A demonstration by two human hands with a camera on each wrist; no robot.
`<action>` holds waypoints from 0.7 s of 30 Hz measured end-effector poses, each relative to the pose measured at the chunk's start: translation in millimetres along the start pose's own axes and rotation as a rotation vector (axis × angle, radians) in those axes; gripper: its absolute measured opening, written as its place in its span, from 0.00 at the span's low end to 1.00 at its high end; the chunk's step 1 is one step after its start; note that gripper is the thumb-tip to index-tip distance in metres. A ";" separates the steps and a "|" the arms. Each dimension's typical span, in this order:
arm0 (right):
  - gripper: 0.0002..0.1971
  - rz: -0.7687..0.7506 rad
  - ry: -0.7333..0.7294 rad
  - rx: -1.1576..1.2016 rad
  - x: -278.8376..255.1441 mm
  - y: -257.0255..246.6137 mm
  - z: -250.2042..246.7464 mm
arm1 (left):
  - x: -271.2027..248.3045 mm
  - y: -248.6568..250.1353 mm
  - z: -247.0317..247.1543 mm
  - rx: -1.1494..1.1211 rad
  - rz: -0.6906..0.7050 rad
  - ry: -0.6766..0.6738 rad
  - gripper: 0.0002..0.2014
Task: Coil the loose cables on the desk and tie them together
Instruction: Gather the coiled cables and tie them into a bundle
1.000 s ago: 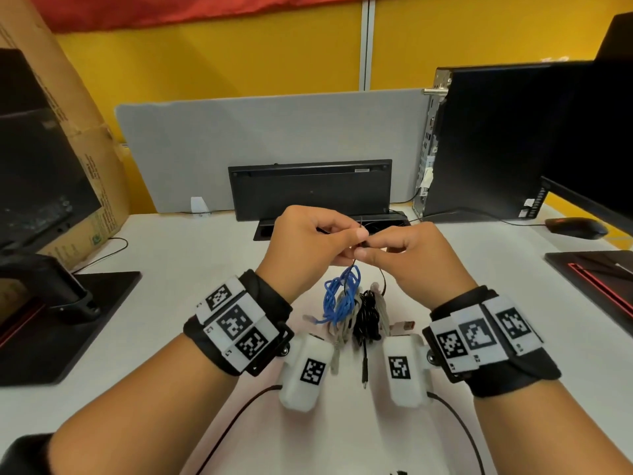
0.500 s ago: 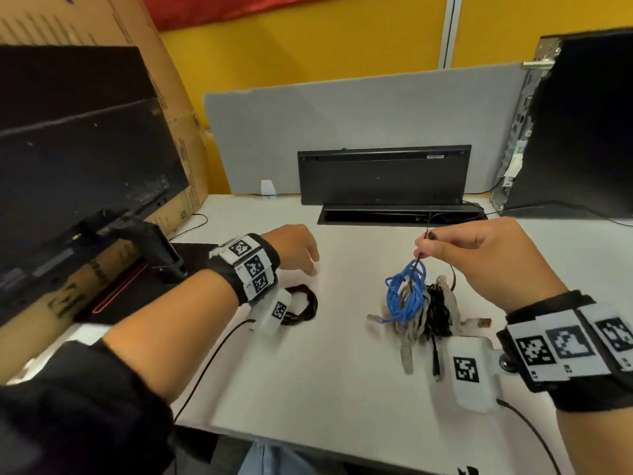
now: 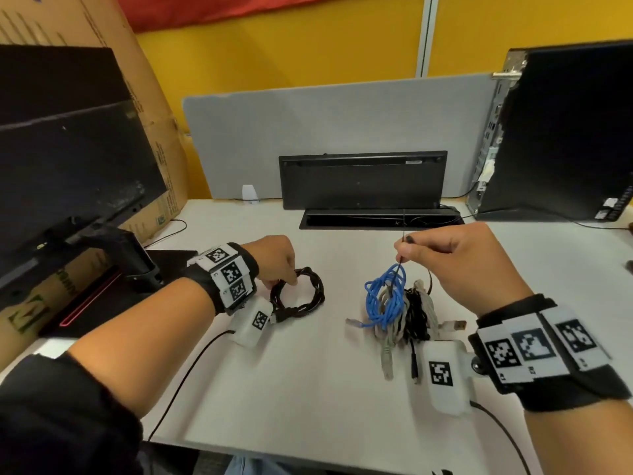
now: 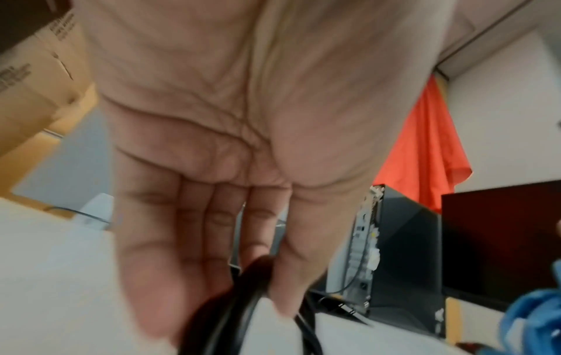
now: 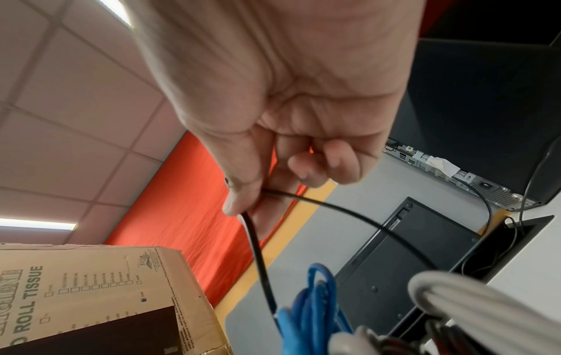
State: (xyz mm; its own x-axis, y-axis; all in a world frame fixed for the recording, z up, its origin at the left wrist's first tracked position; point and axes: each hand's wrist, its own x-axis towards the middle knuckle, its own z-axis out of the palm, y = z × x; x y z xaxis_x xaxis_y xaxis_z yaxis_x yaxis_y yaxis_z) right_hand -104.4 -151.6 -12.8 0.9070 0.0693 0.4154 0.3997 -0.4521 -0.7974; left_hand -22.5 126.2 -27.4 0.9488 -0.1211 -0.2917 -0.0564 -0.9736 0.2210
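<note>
Since half a second ago, the left hand (image 3: 274, 260) has been brought down from just beside the black coiled cable (image 3: 297, 293) onto it, and the coil's upper left rim is now pinched between thumb and fingertips; in the left wrist view the dark strands (image 4: 242, 297) are seen passing between the thumb and the loosely bent fingers (image 4: 194, 240). The coil is laid flat on the white desk (image 3: 308, 389), its plug end pointed toward the wrist. To the left, a monitor (image 3: 68, 159) on its stand and a cardboard box (image 3: 150, 108) are stood at the desk's edge. Between the two hands a stretch of bare desk is left. Further right, the bundle of cables (image 3: 404, 310) is found on the desk, with a blue cable (image 3: 383, 296) looped at its left side, grey and black cables beside it and connectors fanned out toward the near edge. A thin black tie (image 3: 400, 258) is held above the bundle by the right hand (image 3: 469, 265), clamped between thumb and forefinger, the other fingers (image 5: 327, 165) curled into the palm; in the right wrist view the tie (image 5: 258, 252) is seen running down into the blue loops (image 5: 315, 300). Behind, a black keyboard (image 3: 363, 180) is propped upright against a grey divider (image 3: 335, 125), and a computer tower (image 3: 565, 132) is placed at far right.
</note>
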 end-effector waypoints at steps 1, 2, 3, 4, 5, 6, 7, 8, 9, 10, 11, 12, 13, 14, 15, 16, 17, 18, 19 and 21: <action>0.07 0.001 0.008 0.000 0.3 -0.9 1.7 | -0.4 2.4 -1.9 -0.075 0.031 0.064 0.09; 0.07 0.001 0.018 -0.006 0.4 -1.1 1.5 | 0.5 8.8 -3.2 -0.157 0.073 0.133 0.09; 0.08 0.002 0.024 -0.016 0.5 -1.7 1.9 | 0.0 15.7 -4.1 -0.248 0.118 0.208 0.09; 0.09 0.005 0.026 -0.028 0.4 -2.4 2.2 | -2.2 23.4 -5.1 -0.343 0.166 0.284 0.08; 0.09 0.014 0.028 -0.037 0.5 -3.4 2.5 | -5.2 32.1 -6.6 -0.432 0.214 0.357 0.07; 0.09 0.030 0.028 -0.041 0.5 -4.2 2.4 | -8.6 40.8 -8.2 -0.508 0.259 0.420 0.06; 0.09 0.047 0.027 -0.045 0.5 -5.0 2.4 | -12.5 49.8 -9.7 -0.572 0.300 0.471 0.05; 0.09 0.057 0.023 -0.050 0.6 -5.5 2.2 | -16.5 57.9 -10.6 -0.623 0.337 0.515 0.05; 0.09 0.059 0.017 -0.059 0.9 -5.8 1.9 | -20.8 65.8 -11.0 -0.663 0.373 0.557 0.04; 0.10 0.054 0.009 -0.076 1.5 -6.1 1.7 | -25.3 73.4 -10.9 -0.697 0.414 0.597 0.04; 0.11 0.045 -0.004 -0.101 2.3 -6.9 1.8 | -30.6 80.5 -10.2 -0.728 0.466 0.633 0.03; 0.12 0.038 -0.019 -0.136 4.0 -8.1 2.2 | -35.7 87.0 -9.5 -0.745 0.530 0.658 0.04; 0.13 0.034 -0.035 -0.180 5.9 -9.7 3.0 | -40.8 92.8 -8.4 -0.743 0.602 0.661 0.05; 0.13 0.025 -0.047 -0.226 8.3 -11.5 3.7 | -45.0 97.7 -6.4 -0.726 0.673 0.641 0.06; 0.12 0.011 -0.057 -0.263 11.0 -13.4 4.3 | -48.2 101.7 -3.3 -0.697 0.731 0.605 0.08; 0.10 -0.004 -0.065 -0.290 13.7 -15.1 4.4 | -50.6 104.7 0.1 -0.652 0.768 0.582 0.09; 0.10 -0.011 -0.065 -0.307 16.9 -16.7 4.7 | -52.0 107.0 3.1 -0.605 0.785 0.587 0.10; 0.11 -0.010 -0.052 -0.310 19.7 -17.4 4.5 | -52.4 108.4 5.4 -0.575 0.789 0.610 0.11; 0.12 -0.004 -0.033 -0.291 22.2 -18.0 4.5 | -51.9 108.8 6.9 -0.585 0.783 0.624 0.11; 0.12 0.006 0.007 -0.235 26.8 -16.4 5.3 | -49.5 107.6 9.7 -0.659 0.768 0.639 0.09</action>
State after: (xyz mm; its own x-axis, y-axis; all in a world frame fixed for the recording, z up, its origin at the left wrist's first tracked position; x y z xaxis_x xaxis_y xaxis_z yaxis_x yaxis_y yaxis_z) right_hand -86.0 -137.6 9.1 0.9079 0.0600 0.4148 0.3518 -0.6471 -0.6764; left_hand -78.5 25.6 1.9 0.7304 -0.3280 0.5991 -0.6826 -0.3802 0.6241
